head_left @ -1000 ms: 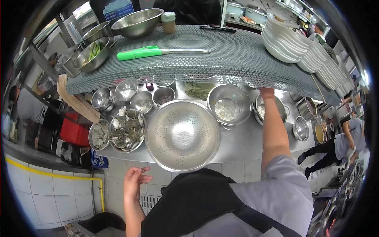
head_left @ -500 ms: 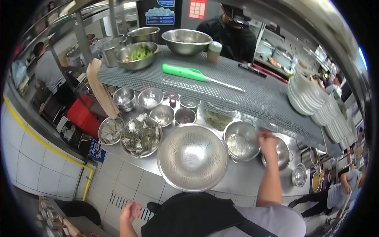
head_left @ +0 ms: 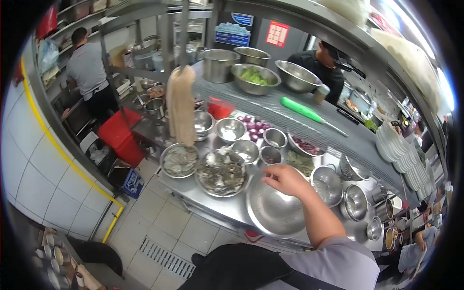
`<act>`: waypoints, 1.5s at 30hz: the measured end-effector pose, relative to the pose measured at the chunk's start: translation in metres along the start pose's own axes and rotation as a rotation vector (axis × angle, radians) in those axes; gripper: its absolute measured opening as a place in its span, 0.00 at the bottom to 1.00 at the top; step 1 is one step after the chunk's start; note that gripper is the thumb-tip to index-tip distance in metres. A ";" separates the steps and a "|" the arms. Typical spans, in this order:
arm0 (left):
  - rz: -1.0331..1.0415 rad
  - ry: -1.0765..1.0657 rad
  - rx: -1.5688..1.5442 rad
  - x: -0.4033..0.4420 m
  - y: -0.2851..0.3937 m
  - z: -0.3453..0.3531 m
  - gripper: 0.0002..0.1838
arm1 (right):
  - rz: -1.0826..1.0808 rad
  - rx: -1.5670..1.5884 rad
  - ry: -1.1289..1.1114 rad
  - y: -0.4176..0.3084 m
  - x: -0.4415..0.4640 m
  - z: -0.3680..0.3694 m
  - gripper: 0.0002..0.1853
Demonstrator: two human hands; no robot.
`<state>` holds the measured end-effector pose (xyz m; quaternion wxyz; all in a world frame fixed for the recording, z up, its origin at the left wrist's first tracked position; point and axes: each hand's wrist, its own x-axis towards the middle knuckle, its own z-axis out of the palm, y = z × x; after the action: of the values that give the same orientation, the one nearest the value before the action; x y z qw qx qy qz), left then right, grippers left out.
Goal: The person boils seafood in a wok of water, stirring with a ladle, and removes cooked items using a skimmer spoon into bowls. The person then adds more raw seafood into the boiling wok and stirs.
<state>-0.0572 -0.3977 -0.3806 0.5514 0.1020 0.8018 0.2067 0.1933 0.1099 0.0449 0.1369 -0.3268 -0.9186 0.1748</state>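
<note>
My right hand (head_left: 284, 179) hovers over the large perforated steel colander (head_left: 273, 212). Its fingers are apart and hold nothing. My left hand is out of the picture. Left of the colander is a steel bowl heaped with wet grey and white pieces (head_left: 222, 175), possibly seafood; I cannot tell their kind. A smaller bowl of similar greyish pieces (head_left: 179, 160) sits beside it. Small steel bowls, among them one that looks bare inside (head_left: 230, 129), stand behind these. To the right of my hand is a steel pot (head_left: 326, 183) with another bowl (head_left: 356, 202) next to it.
Purple onions (head_left: 253, 126) and a bowl of chopped purple pieces (head_left: 305, 146) lie under the mesh shelf (head_left: 270, 106). On the shelf are a green lighter (head_left: 302, 108), a bowl of green vegetables (head_left: 254, 77) and stacked white dishes (head_left: 398, 150). A person in black stands opposite; another works at left.
My right hand has moved left from beside the pot to above the colander. My left hand has left the view. The camera has turned left, bringing the onions into sight.
</note>
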 end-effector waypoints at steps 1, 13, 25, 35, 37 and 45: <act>0.008 0.035 0.017 0.007 -0.006 -0.020 0.14 | -0.046 0.045 0.001 -0.015 0.013 0.005 0.16; 0.483 0.351 -0.367 0.067 0.232 -0.237 0.14 | -0.052 0.107 -0.061 -0.080 0.102 0.052 0.17; 0.603 -0.161 -0.382 0.058 0.413 -0.279 0.15 | 0.095 0.343 0.240 -0.071 0.242 0.053 0.26; 1.342 -0.301 -0.059 0.061 0.645 -0.283 0.33 | 0.224 0.738 0.365 -0.130 0.312 0.108 0.20; 1.574 -0.249 0.129 0.061 0.700 -0.267 0.38 | 0.255 0.999 0.382 -0.143 0.321 0.117 0.17; 1.320 -0.883 -0.008 0.090 0.741 -0.249 0.24 | 0.526 1.053 0.754 -0.170 0.332 0.149 0.17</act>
<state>-0.3693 0.2452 -0.0508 0.5822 0.6268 0.2821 0.4342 -0.2036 0.1675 0.0253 0.5397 -0.4669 -0.4920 0.4986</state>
